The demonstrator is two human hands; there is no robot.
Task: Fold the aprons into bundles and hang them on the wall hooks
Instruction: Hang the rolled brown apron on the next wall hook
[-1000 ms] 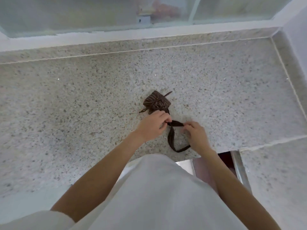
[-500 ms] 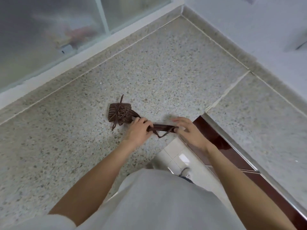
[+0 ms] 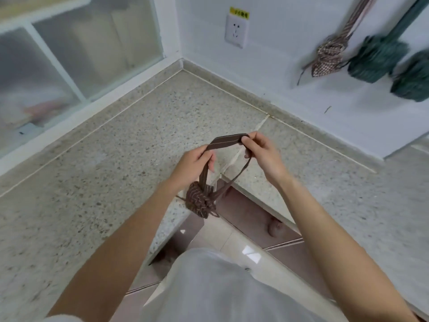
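A brown striped apron bundle [image 3: 200, 202] hangs in the air from its neck strap [image 3: 226, 139], over the inner corner of the speckled stone counter [image 3: 116, 159]. My left hand [image 3: 193, 162] grips the strap's left side. My right hand [image 3: 262, 151] pinches the strap's right end, so the loop is stretched between both hands. On the white wall at the upper right hang a brown patterned bundle [image 3: 328, 56] and two dark green bundles [image 3: 376, 60] [image 3: 413, 77]; their hooks are out of frame.
The L-shaped counter runs along a frosted window [image 3: 69, 61] on the left and the white wall on the right. A wall socket [image 3: 236, 31] sits above the corner. Below the counter edge are brown cabinet fronts [image 3: 255, 219] and a glossy tiled floor [image 3: 232, 240].
The bundle lay on the counter while both hands worked its strap. Now it is lifted and hangs from the spread strap. The view has swung right, bringing the wall and the hanging bundles into sight.
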